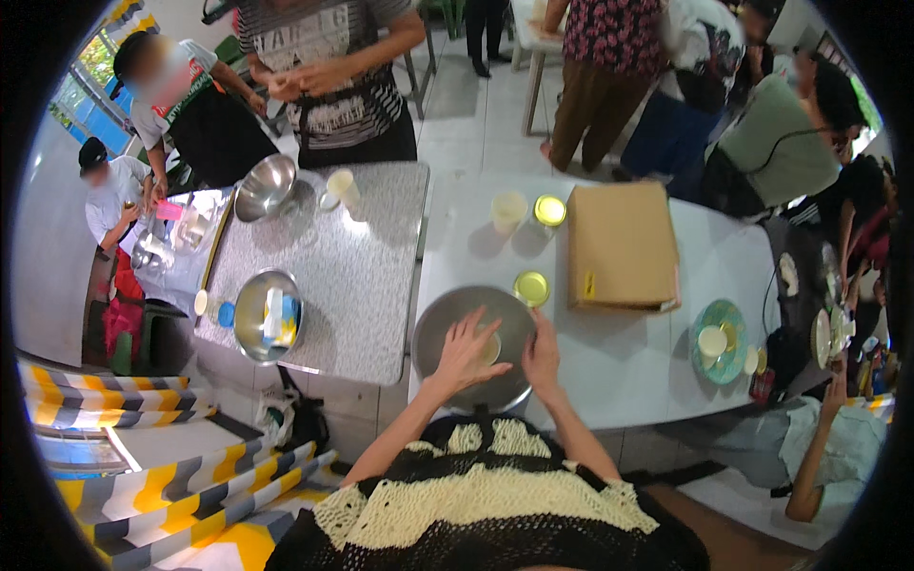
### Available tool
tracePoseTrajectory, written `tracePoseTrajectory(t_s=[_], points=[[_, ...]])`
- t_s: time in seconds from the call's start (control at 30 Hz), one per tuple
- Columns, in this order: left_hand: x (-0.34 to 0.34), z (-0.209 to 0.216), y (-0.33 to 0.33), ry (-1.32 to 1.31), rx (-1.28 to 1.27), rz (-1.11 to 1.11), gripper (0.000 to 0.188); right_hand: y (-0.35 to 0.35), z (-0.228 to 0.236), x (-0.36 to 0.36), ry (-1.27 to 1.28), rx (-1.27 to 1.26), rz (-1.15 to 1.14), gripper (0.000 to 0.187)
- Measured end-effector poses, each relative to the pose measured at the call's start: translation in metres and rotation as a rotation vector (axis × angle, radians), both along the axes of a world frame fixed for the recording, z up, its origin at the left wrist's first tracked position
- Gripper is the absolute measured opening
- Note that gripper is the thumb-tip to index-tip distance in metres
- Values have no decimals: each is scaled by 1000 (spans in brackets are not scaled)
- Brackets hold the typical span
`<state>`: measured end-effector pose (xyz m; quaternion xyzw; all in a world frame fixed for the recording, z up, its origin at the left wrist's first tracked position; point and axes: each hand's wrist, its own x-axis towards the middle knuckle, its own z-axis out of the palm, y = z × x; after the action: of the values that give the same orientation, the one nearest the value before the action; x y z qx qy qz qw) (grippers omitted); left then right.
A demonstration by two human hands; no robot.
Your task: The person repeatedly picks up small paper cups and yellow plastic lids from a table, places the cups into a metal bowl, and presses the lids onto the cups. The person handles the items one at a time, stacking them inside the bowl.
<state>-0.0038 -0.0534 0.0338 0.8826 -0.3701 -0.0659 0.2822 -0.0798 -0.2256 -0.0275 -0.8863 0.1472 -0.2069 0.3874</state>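
A wide grey metal mixing bowl (436, 319) stands at the table's near edge in front of me. My left hand (466, 352) reaches into it with spread fingers, palm down, over a pale yellowish mass (491, 348) at the bottom. That hand hides part of the mass, and its exact kind cannot be made out. At the bowl's right rim, my right hand (543, 357) holds the side, its thumb toward the inside. A jar with a yellow-gold lid (531, 287) sits just beyond the right fingers.
Beyond the bowl are a pale plastic cup (509, 211) and another gold-lidded jar (549, 210). A cardboard box (624, 243) stands to the right, then a green plate (733, 352) with a white cup. Two metal bowls occupy the speckled left table (362, 276). Several people stand around.
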Motion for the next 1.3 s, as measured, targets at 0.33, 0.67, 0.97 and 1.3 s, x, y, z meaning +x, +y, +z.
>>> tracePoseTrajectory(t_s=[0.33,0.67,0.97,1.3], points=[[-15,-15,-11,-60,31,13,72,0,-8,-20,193,1296,-208,40],[2,32,3,-100,-6,193,59,5,46,-7,29,1379,-257,38],[-4,34,4,-100,-11,173,64,8,34,-10,94,1265,-114,35],[-15,-9,7,-109,83,79,73,-1,21,-17,167,1258,-130,35]])
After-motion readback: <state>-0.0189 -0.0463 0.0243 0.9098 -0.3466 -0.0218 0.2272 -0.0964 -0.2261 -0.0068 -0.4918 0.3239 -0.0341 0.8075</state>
